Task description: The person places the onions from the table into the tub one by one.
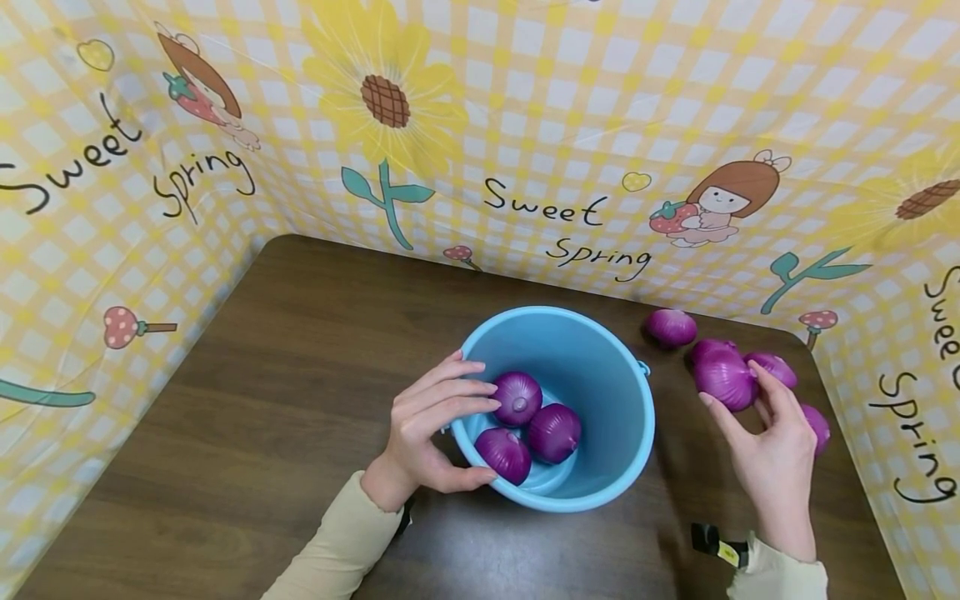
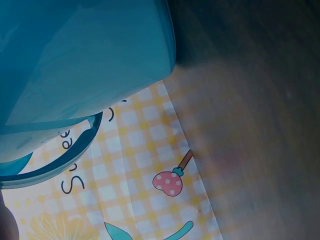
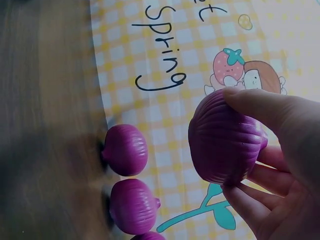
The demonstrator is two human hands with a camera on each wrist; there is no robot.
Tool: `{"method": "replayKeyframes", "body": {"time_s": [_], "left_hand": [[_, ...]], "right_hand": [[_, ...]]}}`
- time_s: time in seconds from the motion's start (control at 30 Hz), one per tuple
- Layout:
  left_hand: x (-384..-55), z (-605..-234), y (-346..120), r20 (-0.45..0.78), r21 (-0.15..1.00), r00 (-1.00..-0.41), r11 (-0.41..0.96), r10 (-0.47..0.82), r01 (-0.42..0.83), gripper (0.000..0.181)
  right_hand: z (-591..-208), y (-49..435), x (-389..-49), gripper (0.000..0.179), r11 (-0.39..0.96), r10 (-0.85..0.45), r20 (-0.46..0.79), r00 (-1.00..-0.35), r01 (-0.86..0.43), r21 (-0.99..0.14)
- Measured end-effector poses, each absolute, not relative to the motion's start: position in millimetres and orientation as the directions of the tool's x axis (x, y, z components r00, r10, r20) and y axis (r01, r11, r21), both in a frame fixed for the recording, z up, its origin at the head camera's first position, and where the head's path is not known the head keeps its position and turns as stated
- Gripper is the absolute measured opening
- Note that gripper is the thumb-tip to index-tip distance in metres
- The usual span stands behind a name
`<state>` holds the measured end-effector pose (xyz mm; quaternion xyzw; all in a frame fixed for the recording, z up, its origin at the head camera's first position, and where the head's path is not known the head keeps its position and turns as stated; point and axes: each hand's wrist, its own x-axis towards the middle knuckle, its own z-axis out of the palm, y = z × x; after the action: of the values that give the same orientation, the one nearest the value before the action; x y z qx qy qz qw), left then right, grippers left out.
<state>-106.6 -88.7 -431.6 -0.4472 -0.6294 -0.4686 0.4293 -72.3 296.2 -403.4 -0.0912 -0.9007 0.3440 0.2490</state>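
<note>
A light blue bucket point(image 1: 637, 450) stands on the table with three purple onions point(image 1: 553, 433) inside. My left hand point(image 1: 431, 425) holds the bucket's left rim; its fingers reach over the edge beside the onions and its thumb lies along the near rim. To the right of the bucket, my right hand point(image 1: 776, 454) pinches another purple onion point(image 1: 726, 380) between thumb and fingers. The right wrist view shows this held onion point(image 3: 225, 140) raised, with the thumb on one side and fingers on the other. In the left wrist view, the bucket's side point(image 2: 90, 55) hides most of the left hand.
Several more onions point(image 1: 671, 328) lie on the right part of the brown wooden table point(image 1: 225, 417), near its back and right edges. The bucket's handle point(image 2: 75, 155) hangs at its side. A checked yellow printed cloth point(image 1: 562, 100) encloses the table at the back and sides.
</note>
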Motion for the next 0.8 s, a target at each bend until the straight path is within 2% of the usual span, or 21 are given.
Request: {"method": "replayKeyframes", "body": {"time_s": [0.5, 0.8], "left_hand": [[-106, -432, -88, 0.956, 0.218, -0.243, 0.16, 0.163, 0.963, 0.055], [-106, -432, -89, 0.956, 0.218, -0.244, 0.163, 0.165, 0.962, 0.055]], "right_hand": [[-393, 286, -69, 0.07, 0.757, 0.285, 0.474, -0.833, -0.107, -0.644], [-388, 277, -68, 0.074, 0.743, 0.254, 0.483, -0.838, -0.15, -0.652]]}}
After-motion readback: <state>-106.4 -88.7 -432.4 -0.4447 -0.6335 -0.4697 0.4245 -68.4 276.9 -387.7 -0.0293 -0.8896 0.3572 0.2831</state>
